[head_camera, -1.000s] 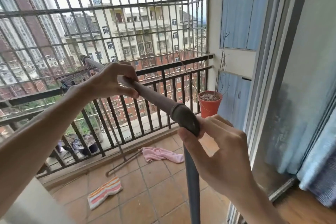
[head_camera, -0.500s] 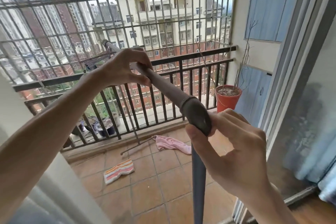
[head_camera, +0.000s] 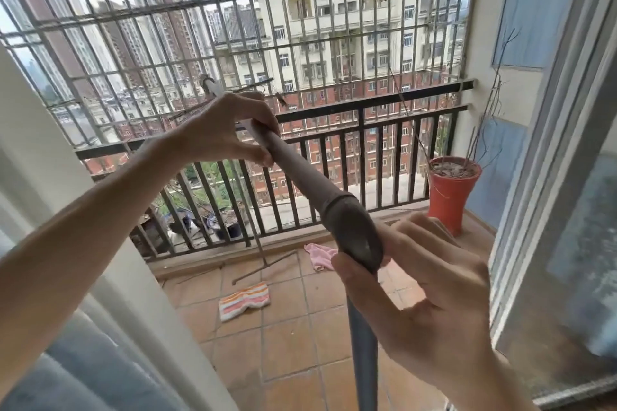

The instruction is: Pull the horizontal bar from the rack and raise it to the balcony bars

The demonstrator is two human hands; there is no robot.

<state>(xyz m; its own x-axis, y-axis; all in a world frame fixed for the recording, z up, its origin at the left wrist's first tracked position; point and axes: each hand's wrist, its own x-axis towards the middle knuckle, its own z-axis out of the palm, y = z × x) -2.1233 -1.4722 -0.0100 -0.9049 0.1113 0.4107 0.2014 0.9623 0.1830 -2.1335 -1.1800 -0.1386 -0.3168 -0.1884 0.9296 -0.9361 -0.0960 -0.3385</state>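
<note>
Head view showed the left hand (head_camera: 230, 130) wrapped around the upper part of a grey pole (head_camera: 297, 170), fingers curled over the top and thumb underneath, arm stretched out and up toward the railing (head_camera: 367, 107). Right hand (head_camera: 430, 297) sat lower and closer to the camera, thumb and fingers pinching the dark collar joint (head_camera: 357, 233) where the slanted pole met a vertical grey tube (head_camera: 362, 354); palm faced inward, wrist bent up, forearm coming in from the bottom right. Both hands were closed on the pole assembly, neither loose. Pole ran diagonally from the collar up toward the railing, its far end near the window grille (head_camera: 233, 27) above the railing, with thin wire arms of a drying rack (head_camera: 233, 93) around the tip. Judged stiff and light, likely hollow metal or plastic, smooth so could slip or twist in the grip; best held at the collar plus a spot further up the shaft, as done, to control the long lever. Below the railing on the tiled floor (head_camera: 300, 360) lay a striped cloth (head_camera: 243, 300) and a pink cloth (head_camera: 320, 255), plus a thin metal rod (head_camera: 263, 267) leaning at the railing base. Red flowerpot (head_camera: 452, 193) with bare twigs stood at the right end of the railing, beside a blue cabinet (head_camera: 500, 157). Sliding door frame (head_camera: 551, 143) was right of that, white curtain (head_camera: 50, 177) well left of the railing.
</note>
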